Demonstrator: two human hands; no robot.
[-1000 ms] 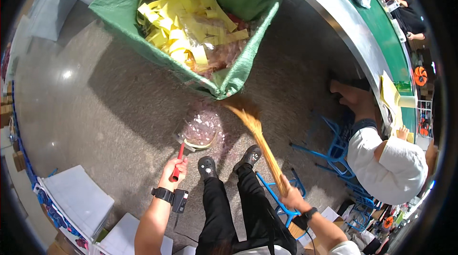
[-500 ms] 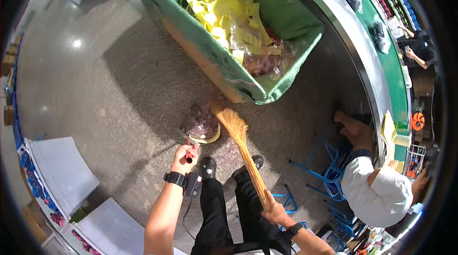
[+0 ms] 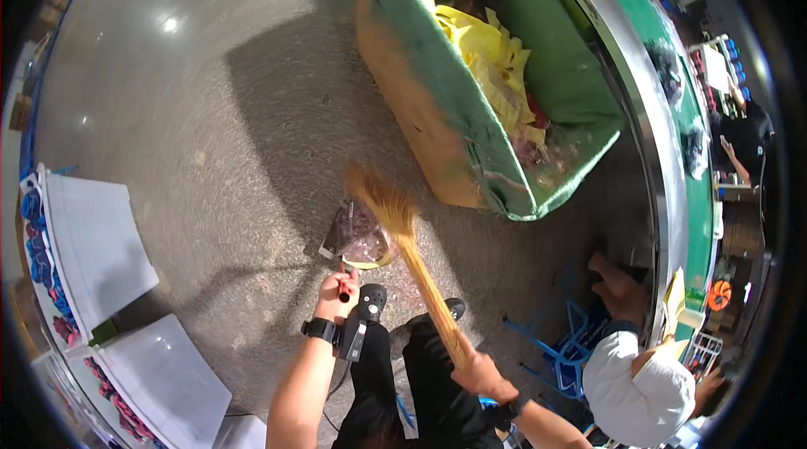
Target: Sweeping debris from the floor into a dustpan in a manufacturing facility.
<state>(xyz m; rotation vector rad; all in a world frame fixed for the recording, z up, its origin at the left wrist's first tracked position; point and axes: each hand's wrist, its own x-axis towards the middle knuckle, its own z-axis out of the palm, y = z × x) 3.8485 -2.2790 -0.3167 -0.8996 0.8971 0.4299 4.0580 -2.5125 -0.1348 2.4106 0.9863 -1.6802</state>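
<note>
My left hand (image 3: 338, 293) is closed round the red handle (image 3: 344, 291) of a dustpan (image 3: 331, 240) low over the floor. Crumpled clear plastic scraps (image 3: 363, 235) and a curved yellow strip (image 3: 370, 264) lie in the pan and partly hide it. In my right hand (image 3: 481, 375) is the wooden-coloured handle of a straw broom (image 3: 418, 274). The broom's bristles, blurred by motion, are at the far side of the scraps. I cannot tell whether they touch the floor.
A large green fabric-lined bin (image 3: 420, 104) with yellow strips (image 3: 492, 54) and clear plastic stands ahead right. White bins (image 3: 92, 256) line the left. At right are a green-topped workbench (image 3: 643, 20), blue stools (image 3: 563, 352) and a seated person in white (image 3: 639, 394).
The broom's bristles have swung leftward and farther out, past the scraps. My view has shifted, so the green bin appears farther right. Both hands keep their holds.
</note>
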